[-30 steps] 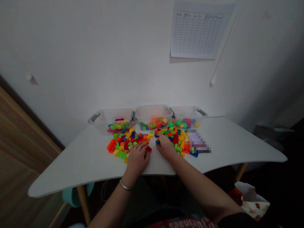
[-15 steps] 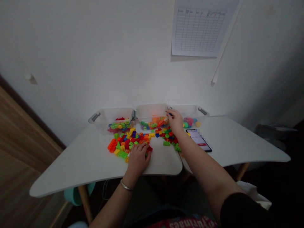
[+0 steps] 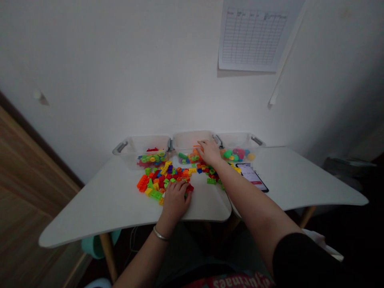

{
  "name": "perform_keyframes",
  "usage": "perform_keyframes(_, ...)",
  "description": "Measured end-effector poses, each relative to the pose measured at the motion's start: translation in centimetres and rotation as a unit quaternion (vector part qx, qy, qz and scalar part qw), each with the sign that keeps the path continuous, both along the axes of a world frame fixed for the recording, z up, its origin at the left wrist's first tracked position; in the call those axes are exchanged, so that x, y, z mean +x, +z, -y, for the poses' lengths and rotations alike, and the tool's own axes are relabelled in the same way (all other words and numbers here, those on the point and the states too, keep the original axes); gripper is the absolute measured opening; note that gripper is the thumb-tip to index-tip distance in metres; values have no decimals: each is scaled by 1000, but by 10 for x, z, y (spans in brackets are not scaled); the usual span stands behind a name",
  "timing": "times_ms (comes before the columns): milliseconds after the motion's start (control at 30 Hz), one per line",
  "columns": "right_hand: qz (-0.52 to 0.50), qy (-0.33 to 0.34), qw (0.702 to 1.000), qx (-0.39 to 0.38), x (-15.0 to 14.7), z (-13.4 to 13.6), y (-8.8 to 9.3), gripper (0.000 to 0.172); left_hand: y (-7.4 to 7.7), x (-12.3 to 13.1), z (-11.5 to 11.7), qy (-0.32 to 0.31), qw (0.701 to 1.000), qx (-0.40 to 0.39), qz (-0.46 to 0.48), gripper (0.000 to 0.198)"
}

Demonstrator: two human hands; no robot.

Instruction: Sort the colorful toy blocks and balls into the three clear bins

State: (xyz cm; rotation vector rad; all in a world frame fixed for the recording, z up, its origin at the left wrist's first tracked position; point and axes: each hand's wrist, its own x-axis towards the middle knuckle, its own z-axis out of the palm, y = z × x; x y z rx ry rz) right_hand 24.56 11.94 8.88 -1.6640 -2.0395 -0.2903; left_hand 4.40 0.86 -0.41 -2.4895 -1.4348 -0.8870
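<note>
Bricks (image 3: 156, 194) in mixed colours lie heaped on the white table (image 3: 114, 212) in the head view, partly under the left hand (image 3: 176, 197), its fingers curled; whether they grip any, I cannot tell. The right hand (image 3: 210, 152) is over the middle clear bin (image 3: 190, 139), fingers partly extended; whether they hold anything, I cannot tell. A phone (image 3: 257, 183) lies on the right.

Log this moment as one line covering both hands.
left hand: on left brick pile | right hand: at middle bin, grip unclear | phone: on table
</note>
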Motion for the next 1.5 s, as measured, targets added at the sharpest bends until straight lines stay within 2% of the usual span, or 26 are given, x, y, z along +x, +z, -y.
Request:
perform_keyframes(267, 24, -50, 996, -76, -8, 3, 20, 52, 1, 0, 0, 1, 1000, -2, 0, 25)
perform_keyframes(433, -12, -36, 995, -97, -7, -1, 24, 47, 0, -1, 0, 3, 1000, 1, -5, 26)
perform_keyframes(600, -156, 21, 983, -96, 8, -10, 23, 37, 0, -1, 0, 1, 1000, 3, -5, 26)
perform_keyframes(733, -299, 98, 949, -29, 23, -10, 19, 30, 0, 0, 1, 5, 1000, 2, -5, 26)
perform_keyframes(833, -338, 101, 935, 38, 24, 6, 9, 31, 1, 0, 1, 4, 1000, 5, -2, 25)
perform_keyframes(900, -312, 80, 944, 68, 20, 23, -4, 32, 1, 1, 1, 1, 1000, 4, -1, 24)
perform_keyframes(1033, -139, 39, 988, 62, 2, 62, -46, 27, 3, 1, 2, 2, 1000, -3, -7, 24)
perform_keyframes(1133, -40, -2, 998, 58, -8, 80, -78, 40, 3, 1, 2, 3, 1000, -9, -9, 25)
perform_keyframes(1200, 0, 5, 998, 59, -11, 84, -91, 45, 3, 1, 2, 5, 1000, -9, -6, 25)
perform_keyframes(1300, 29, 31, 997, 69, -11, 82, -96, 45, 3, 1, 2, 6, 1000, -8, -6, 25)
perform_keyframes(1500, 21, -2, 998, 54, -9, 73, -98, 53, 2, 1, 2, 7, 1000, 3, -9, 25)
